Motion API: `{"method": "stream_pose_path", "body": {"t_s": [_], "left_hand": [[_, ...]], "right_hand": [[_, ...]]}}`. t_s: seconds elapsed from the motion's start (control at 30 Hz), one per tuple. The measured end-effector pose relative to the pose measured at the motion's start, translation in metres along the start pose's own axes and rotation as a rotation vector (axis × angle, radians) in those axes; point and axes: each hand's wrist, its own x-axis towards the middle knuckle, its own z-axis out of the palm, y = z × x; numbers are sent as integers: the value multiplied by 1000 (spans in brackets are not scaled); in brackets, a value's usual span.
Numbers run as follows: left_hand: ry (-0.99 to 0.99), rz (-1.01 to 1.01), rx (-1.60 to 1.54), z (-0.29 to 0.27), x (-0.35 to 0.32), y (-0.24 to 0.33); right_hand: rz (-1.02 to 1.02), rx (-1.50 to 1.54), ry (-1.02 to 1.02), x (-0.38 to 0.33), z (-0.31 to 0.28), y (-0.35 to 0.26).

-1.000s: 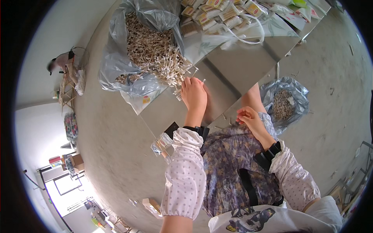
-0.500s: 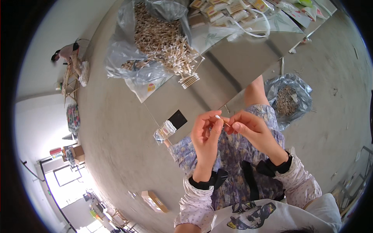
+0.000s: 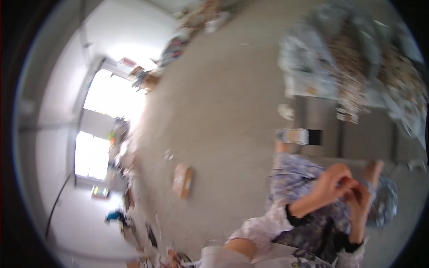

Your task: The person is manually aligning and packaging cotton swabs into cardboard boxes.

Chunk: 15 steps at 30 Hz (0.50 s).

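Observation:
Above my lap, my left hand (image 3: 330, 186) and my right hand (image 3: 359, 201) meet at the fingertips. Both have bent, closed fingers in a pinch. Motion blur smears them, and whatever lies between them cannot be made out. Ahead of them is a table (image 3: 362, 138). A clear packet of cotton swabs (image 3: 295, 136) lies near its left edge, touching a flat black piece (image 3: 315, 137). Farther back, a large heap of loose cotton swabs (image 3: 351, 76) spills from a grey plastic bag (image 3: 308, 58) toward me. A small row of swabs (image 3: 347, 117) lies at its near end.
Several packets (image 3: 404, 76) are piled at the far right of the table. A grey plastic bag (image 3: 384, 203) stands on the floor right of my legs. A cardboard box (image 3: 182, 180) lies on the floor to the left. Boxes and clutter line the wall by the windows.
The view has swung left, so table and hands now appear farther right. My hands remain together. The cotton swab that showed between my fingers earlier is no longer discernible.

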Motion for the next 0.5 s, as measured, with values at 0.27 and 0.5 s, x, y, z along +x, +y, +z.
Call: {"method": "stream_pose_path", "body": {"t_s": [0.27,0.5], "left_hand": [[-155,-129,-492,-13,5,7],[-128,-159,-353,-15,6,5]], "right_hand": [[-18,19,78,7,11,-11],[-57,-116,-24,5,5,-25]]}}
